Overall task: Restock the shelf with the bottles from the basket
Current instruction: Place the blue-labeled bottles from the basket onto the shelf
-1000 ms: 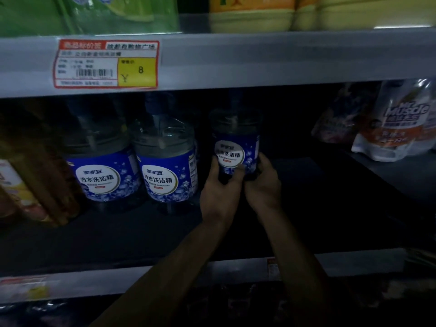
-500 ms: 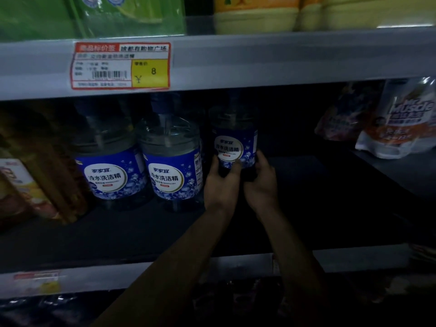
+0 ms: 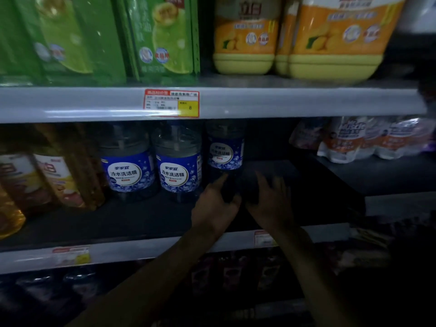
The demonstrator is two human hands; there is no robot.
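Observation:
Three clear bottles with blue labels stand in a row on the dim middle shelf (image 3: 141,223). The left bottle (image 3: 127,171) and the middle bottle (image 3: 179,172) sit near the front. The third bottle (image 3: 225,152) stands further back, to their right. My left hand (image 3: 213,206) is at this bottle's dark base, thumb up against it and fingers curled round its lower left side. My right hand (image 3: 271,201) is just right of the base, blurred, fingers spread and off the bottle. The basket is out of view.
Amber bottles (image 3: 54,175) crowd the shelf's left end and white refill pouches (image 3: 354,140) lie on the right shelf. Green packs (image 3: 162,36) and yellow jugs (image 3: 245,36) fill the upper shelf, whose edge carries a price tag (image 3: 172,103). Bare shelf lies right of the third bottle.
The third bottle now stands further back on the shelf. My right hand has come off it and spread to the right. The view has tilted up, showing more of the upper shelf.

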